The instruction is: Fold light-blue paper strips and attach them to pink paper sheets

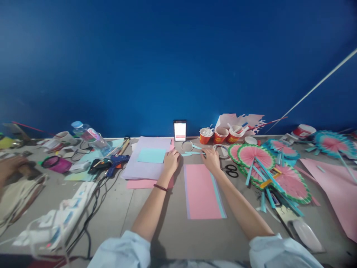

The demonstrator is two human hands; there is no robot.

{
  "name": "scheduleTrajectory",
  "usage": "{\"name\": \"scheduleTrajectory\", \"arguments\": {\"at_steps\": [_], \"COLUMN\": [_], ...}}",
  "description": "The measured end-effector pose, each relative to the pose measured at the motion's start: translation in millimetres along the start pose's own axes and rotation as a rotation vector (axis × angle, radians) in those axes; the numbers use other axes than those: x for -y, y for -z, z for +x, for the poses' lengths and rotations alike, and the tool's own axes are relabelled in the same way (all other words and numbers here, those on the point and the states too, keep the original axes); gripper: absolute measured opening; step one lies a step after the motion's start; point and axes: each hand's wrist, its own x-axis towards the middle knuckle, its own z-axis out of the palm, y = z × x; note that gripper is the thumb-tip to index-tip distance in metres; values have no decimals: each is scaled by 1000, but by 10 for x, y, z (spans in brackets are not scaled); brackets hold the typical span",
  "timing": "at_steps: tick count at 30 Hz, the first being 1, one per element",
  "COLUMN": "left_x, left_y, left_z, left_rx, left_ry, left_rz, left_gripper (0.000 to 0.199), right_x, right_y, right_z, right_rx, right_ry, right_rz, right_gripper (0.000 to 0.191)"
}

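My left hand lies with its fingers stretched out at the right edge of a light blue paper sheet, which rests on lilac paper. My right hand is on the table with its fingers apart. Its fingertips are close to light blue paper strips; I cannot tell whether they touch. In front of my hands lies a pink paper rectangle with a lilac left edge and a light blue right edge. Black-handled scissors and a tape roll lie beside my right hand.
Watermelon-patterned paper fans crowd the right side, near a computer mouse. Red cups stand along the blue wall. On the left are a glue gun, a bottle, a power strip with cables, and another person's hand.
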Motion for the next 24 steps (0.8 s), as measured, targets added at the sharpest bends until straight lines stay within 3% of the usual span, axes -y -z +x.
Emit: {"name": "scheduleTrajectory", "arguments": {"at_steps": [7, 12, 13, 16, 18, 21, 24], "left_x": [-3, -95, -137, -297, -398, -474, -447], "left_y": [12, 70, 88, 138, 163, 190, 209], "left_z": [-5, -6, -2, 18, 33, 54, 74], "left_rx": [-19, -66, -84, -81, -47, 12, 9], "left_ry": [-3, 7, 20, 95, 132, 329, 511], "left_rz": [-31, -98, -157, -624, -746, -1044, -1307], "left_gripper": [17, 14, 15, 20, 31, 41, 38], "right_x": [-4, 66, 102, 251, 363, 518, 637], "right_y": [-6, 82, 108, 196, 247, 290, 297], "right_z": [-10, -5, -8, -32, -60, -110, -156], "right_rx": [-12, -84, -107, -187, -208, -174, -103], "right_ry": [54, 13, 1, 4, 60, 166, 249], "right_rz": [19, 21, 19, 4, 2, 12, 25], "right_gripper": [22, 23, 22, 21, 21, 22, 22]}}
